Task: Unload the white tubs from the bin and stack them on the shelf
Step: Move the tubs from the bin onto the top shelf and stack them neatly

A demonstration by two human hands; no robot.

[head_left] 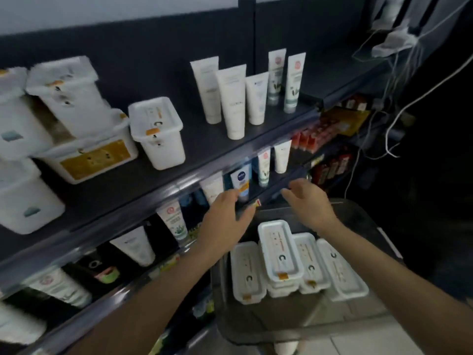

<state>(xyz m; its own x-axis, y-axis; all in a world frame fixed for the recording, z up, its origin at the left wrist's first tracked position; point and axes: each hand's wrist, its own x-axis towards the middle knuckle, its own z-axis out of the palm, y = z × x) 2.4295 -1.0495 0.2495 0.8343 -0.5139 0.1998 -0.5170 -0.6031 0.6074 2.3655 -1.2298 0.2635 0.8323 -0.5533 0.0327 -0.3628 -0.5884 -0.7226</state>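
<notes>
Both grips are wide and empty. Your left hand [225,216] and right hand [309,203] hover over the far side of the bin [220,298], fingers loose, touching no tub as far as I can tell. The bin sits at 5 o'clock in view. The white tubs [247,272] lie in it side by side, lids up. The raised tub [280,252] rides on top of another and is the highest of the lot, so it's likely your next pick.

Risks:
- The raised tub rests on a lid, so a one-sided grab may tip it or drag the tub beneath.
- Its neighbours crowd it on both sides, leaving little finger room. Pinch only the lid edge and the lid may pop.
- The carry goes toward 10 o'clock, over the shelf lip [179,187]. Carry low and you clip it.
- On the shelf [204,155] the lone tub [157,131] at 10 o'clock stands near the stack [76,111] at 9 o'clock. That stack looks tilted, though blur makes it hard to be sure. A bump could topple it.

Around:
- The upright tubes [230,98] at 12 o'clock share the shelf and are easy to knock over if you swing right.
- The lower tubes [263,165] stand on the shelf below, just behind your hands.
- The loose cables [409,98] hang at 2 o'clock, well apart from the bin.
</notes>
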